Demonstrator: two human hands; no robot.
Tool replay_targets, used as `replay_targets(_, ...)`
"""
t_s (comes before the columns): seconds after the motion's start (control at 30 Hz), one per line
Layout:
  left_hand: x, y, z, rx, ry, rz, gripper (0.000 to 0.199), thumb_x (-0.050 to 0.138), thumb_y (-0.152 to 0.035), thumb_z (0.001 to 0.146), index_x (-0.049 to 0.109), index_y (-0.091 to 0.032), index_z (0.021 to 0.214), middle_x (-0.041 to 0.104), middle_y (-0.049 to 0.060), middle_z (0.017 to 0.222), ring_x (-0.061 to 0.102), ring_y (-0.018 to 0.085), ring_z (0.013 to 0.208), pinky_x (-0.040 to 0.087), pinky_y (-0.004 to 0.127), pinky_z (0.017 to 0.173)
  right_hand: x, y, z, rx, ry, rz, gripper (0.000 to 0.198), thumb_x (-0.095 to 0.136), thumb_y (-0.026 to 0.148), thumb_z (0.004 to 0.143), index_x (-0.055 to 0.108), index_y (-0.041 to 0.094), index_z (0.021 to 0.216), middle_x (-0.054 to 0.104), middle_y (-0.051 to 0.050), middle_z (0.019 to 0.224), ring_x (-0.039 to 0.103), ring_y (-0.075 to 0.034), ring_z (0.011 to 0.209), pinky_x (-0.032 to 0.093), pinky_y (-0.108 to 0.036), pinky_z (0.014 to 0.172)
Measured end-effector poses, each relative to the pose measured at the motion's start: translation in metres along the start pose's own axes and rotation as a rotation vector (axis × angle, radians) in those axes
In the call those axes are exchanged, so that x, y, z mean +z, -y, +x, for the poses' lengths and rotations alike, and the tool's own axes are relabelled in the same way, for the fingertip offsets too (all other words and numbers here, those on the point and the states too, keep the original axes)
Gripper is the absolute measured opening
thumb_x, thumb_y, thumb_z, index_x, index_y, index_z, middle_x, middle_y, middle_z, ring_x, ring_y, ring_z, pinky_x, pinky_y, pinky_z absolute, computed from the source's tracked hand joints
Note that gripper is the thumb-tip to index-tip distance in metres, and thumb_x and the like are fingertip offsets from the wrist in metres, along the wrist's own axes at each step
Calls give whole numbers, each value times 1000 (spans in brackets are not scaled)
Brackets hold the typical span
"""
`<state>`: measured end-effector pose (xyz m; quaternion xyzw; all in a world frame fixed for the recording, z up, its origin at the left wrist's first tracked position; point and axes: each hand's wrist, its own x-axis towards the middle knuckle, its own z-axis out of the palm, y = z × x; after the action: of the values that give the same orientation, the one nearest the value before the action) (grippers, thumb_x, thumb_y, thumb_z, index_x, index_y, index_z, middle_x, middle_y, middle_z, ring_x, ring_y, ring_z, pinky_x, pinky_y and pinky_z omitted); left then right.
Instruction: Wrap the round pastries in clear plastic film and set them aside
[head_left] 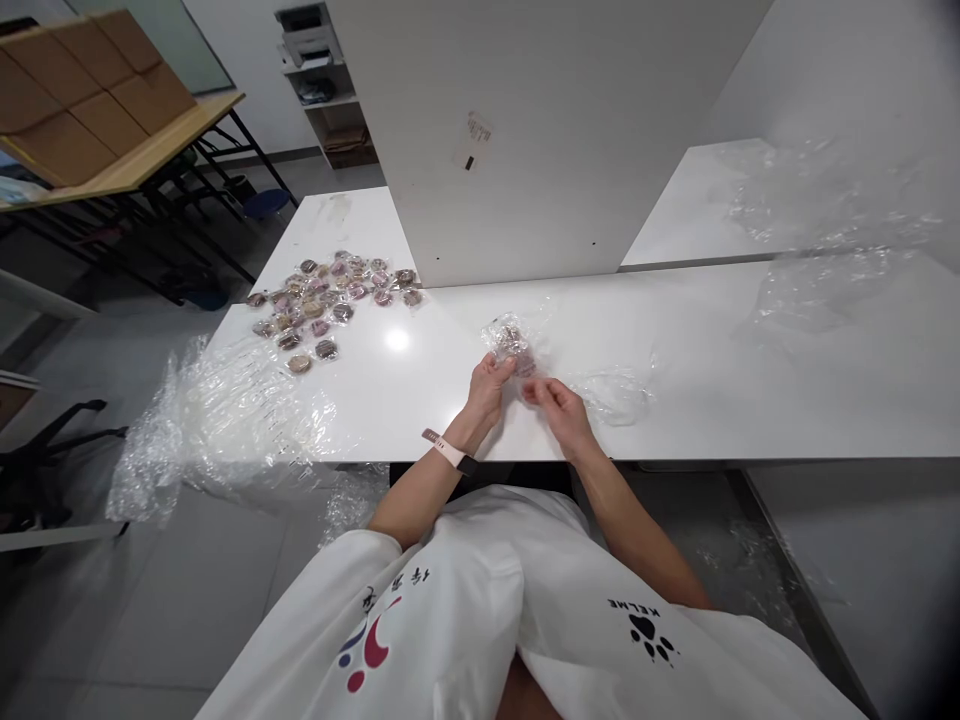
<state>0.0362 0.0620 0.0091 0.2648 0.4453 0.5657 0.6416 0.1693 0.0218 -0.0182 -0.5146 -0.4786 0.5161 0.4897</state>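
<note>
My left hand (pixel 489 388) is closed on a clear plastic bag (pixel 511 336) with a few small round, brownish-pink wrapped pieces inside. The bag is held just above the white table (pixel 420 400). At its near right edge, the fingers of my right hand (pixel 561 408) are pinched together on the film. Close by on the right, a loose clear plastic bag (pixel 616 396) lies crumpled on the table. Further left is a spread of small round pieces (pixel 311 308) in brown, pink and tan, each in clear wrapping.
A pile of clear plastic bags (pixel 232 410) hangs over the table's left end. An upright white panel (pixel 540 140) stands at the back. More clear film (pixel 825 280) lies at the right. Cardboard boxes (pixel 90 100) stand on a wooden table at far left.
</note>
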Motion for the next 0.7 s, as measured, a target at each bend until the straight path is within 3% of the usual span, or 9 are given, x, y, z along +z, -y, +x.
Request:
replay_targets(0.07,-4,-10,-14,40,86,3,39,86,-34,66,62,-17,91,67,1,85,61,14,84,44,29,89,-2,5,-6,259,36,153,70,42,82,83,67,16,85,70,-12,82,67,-20,71,59,-36,71)
replay_targets(0.13,-6,-18,-31,68,162,19,42,86,-41,67,65,-18,96,69,2,90,62,15,88,44,29,90,-5,7,-8,435,113,263,83,28,89,81,68,15,84,71,-14,77,68,-22,65,59,-37,61)
replay_targets(0.2,-5,-23,-49,44,202,52,42,84,-46,69,68,-17,96,70,3,88,61,15,86,46,28,87,-9,8,-5,467,163,344,85,23,88,82,69,17,91,73,-15,85,71,-25,72,60,-40,63)
replay_targets(0.3,-6,-21,-71,-82,217,144,41,84,-49,67,68,-16,86,66,1,78,58,12,75,45,25,74,-13,7,8,423,146,401,66,34,78,88,67,21,94,75,-11,92,72,-26,80,61,-43,70)
replay_targets(0.4,-13,-12,-84,-235,249,248,42,85,-49,65,65,-15,77,62,0,70,52,9,63,39,23,61,-19,13,27,327,92,345,39,55,58,88,67,22,93,75,-9,94,72,-23,84,61,-41,77)
replay_targets(0.5,-24,-7,-82,-291,267,332,42,85,-48,63,62,-15,72,57,-3,61,46,7,54,32,22,53,-24,35,40,160,126,215,26,65,47,84,67,21,90,75,-9,92,72,-23,86,59,-43,84)
replay_targets(0.6,-34,-12,-68,-293,198,363,40,87,-43,59,61,-15,70,57,-3,56,47,7,50,32,22,50,-21,65,33,-92,319,1,25,58,45,91,69,23,95,75,-8,103,70,-24,101,54,-47,97)
replay_targets(0.7,-38,-20,-50,-337,171,269,33,87,-33,58,63,-14,70,63,0,61,56,10,55,44,25,57,-13,84,5,-385,566,-367,32,43,41,100,69,28,113,70,-5,122,61,-24,121,42,-52,111)
